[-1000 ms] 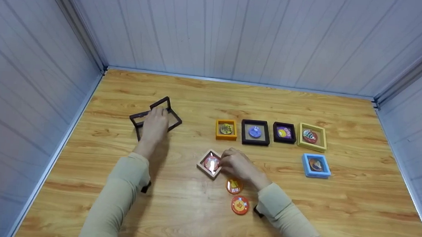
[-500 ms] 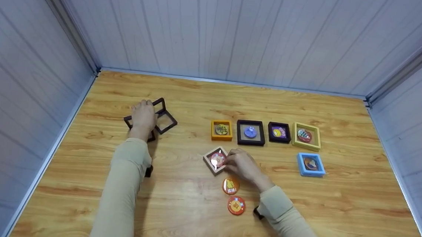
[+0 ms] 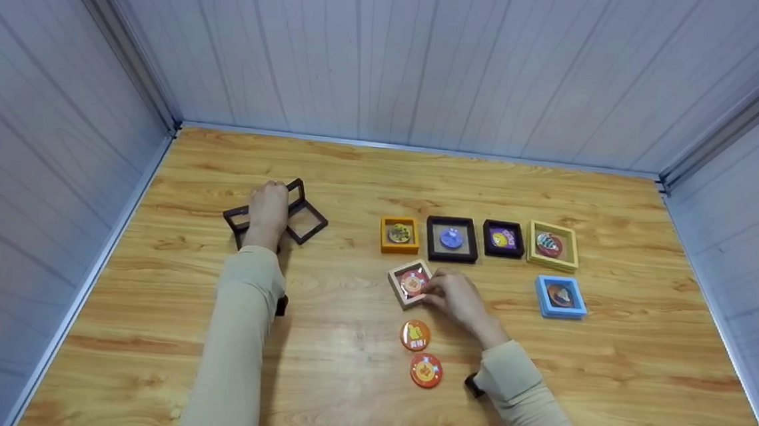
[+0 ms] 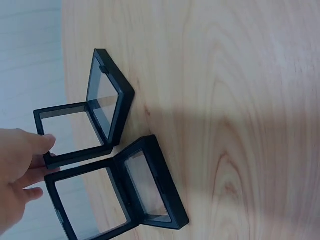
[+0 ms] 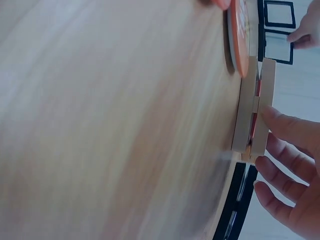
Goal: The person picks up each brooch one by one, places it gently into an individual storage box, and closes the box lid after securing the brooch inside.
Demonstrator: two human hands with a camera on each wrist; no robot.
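Two small black hinged display frames stand half-unfolded at the left. In the left wrist view, my left hand (image 4: pixel 17 165) pinches the raised edge of the right-hand black frame (image 4: pixel 126 105) between thumb and fingers. The other black frame (image 4: pixel 170 185) lies beside it. Near the middle, my right hand (image 3: pixel 460 299) grips the beige display frame (image 3: pixel 397 293) by its right corner, thumb on top. A red round badge (image 3: pixel 413 282) shows behind its clear film. In the right wrist view, the beige frame (image 5: pixel 267 90) is closed. An orange badge (image 3: pixel 415 335) and a red-orange badge (image 3: pixel 425 370) lie in front.
Behind runs a row of filled display frames: orange (image 3: pixel 398 248), larger black (image 3: pixel 451 257), small black (image 3: pixel 502 252) and pale yellow (image 3: pixel 552 262). A light blue frame (image 3: pixel 560 312) sits in front at the right. White panel walls (image 3: pixel 390 53) border the wooden table (image 3: pixel 327 383).
My right hand has carried the beige frame rightward and slightly back, turning it a little. My left hand shifted left, then back right, and the right-hand black frame has moved slightly right.
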